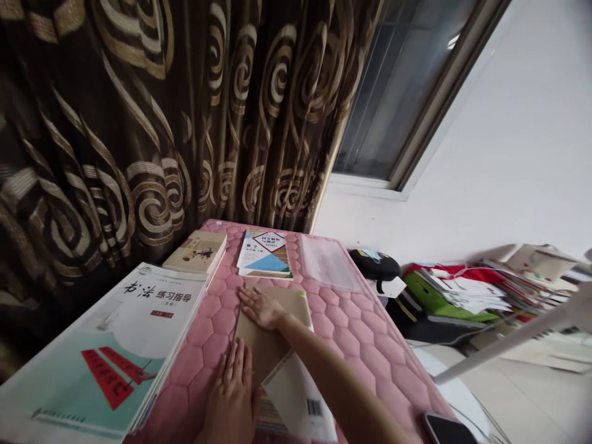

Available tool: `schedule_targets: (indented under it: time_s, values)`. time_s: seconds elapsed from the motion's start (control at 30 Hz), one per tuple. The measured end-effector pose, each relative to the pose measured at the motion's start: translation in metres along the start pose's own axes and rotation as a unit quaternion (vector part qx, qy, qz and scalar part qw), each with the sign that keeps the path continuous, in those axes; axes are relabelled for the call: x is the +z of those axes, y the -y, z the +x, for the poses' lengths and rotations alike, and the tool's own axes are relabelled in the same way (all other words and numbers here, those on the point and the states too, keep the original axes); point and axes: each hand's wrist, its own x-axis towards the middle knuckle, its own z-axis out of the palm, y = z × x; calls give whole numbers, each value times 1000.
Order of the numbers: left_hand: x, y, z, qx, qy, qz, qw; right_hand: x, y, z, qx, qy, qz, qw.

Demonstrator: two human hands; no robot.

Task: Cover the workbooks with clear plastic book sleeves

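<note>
My left hand [232, 391] lies flat with fingers stretched on the pink quilted surface [370, 345], at the left edge of a brown paper sheet [263, 342]. Farther away, my right hand [259, 306] rests open, palm down, on the upper left corner of that brown sheet. The brown sheet lies over a book whose white back cover with a barcode [300, 404] shows near me.
A large white and teal book [106, 351] tops a stack at the left. A small tan book [198, 251], a colourful book [267, 253] and a clear sleeve [329, 264] lie farther back. A phone [446, 430] sits near right. A patterned curtain [139, 123] hangs behind; cluttered books [462, 290] lie at the right.
</note>
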Motion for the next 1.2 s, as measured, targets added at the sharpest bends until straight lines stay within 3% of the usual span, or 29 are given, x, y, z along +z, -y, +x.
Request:
schedule_targets:
  time_s: [0.1,0.2,0.27,0.4,0.53,0.7,0.8,0.9,1.0,1.13,1.2]
  values:
    - [0,0,0,2,5,1,1000,-5,-14,17,59,-26,-23,998]
    - [1,1,-1,-3,4,-10,1000,6,0,12,112,-60,-33,991]
    - [3,2,-3,-6,9,-21,1000,18,18,-7,114,-77,-31,990]
    - [8,4,-5,4,35,-41,999,37,46,-68,50,-108,-16,993]
    - [8,7,-3,-14,85,-86,993,34,38,-120,110,-95,-24,989]
    - [-10,26,15,-81,135,-165,974,25,25,-132,161,-77,-32,983]
    - [-22,44,31,-169,196,-241,935,26,32,-127,172,-82,-38,981]
    - [-30,56,49,-278,256,-327,866,29,42,-124,197,-102,-50,974]
    - [-37,58,62,-366,271,-404,793,30,47,-124,217,-130,-59,966]
    - [-50,57,72,-383,316,-509,703,31,46,-125,216,-151,-56,963]
    - [-55,55,76,-384,336,-530,678,31,46,-125,217,-147,-53,964]
